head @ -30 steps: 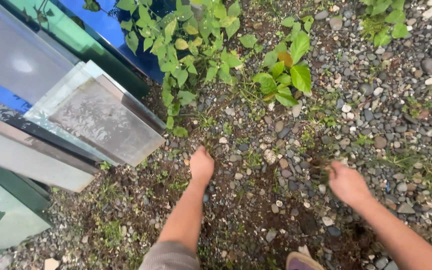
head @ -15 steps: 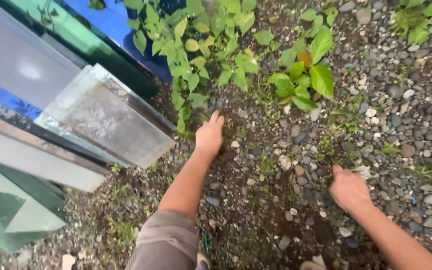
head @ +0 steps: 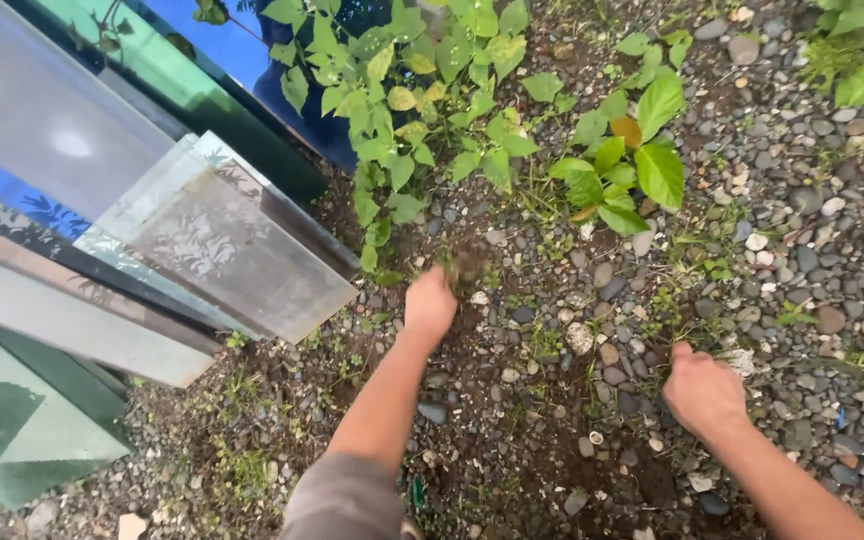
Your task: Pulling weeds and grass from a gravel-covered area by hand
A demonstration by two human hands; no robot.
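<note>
gravel (head: pixel 812 250) and dark soil cover the ground, with small weeds between the stones. left hand (head: pixel 430 303) is curled into a fist on a blurred clump of weed and roots (head: pixel 464 262), just below a leafy green plant (head: pixel 422 90). right hand (head: pixel 704 388) rests low on the pebbles, fingers curled into thin grass (head: pixel 742 350); whether it pinches any i cannot tell. glass panes (head: pixel 232 250) lean stacked at the left.

left hand (head: pixel 430 303) gripping a small weed clump (head: pixel 464 262), right hand (head: pixel 704 390) fisted on gravel (head: pixel 802 260), glass panes (head: pixel 222 245) nearby
</note>
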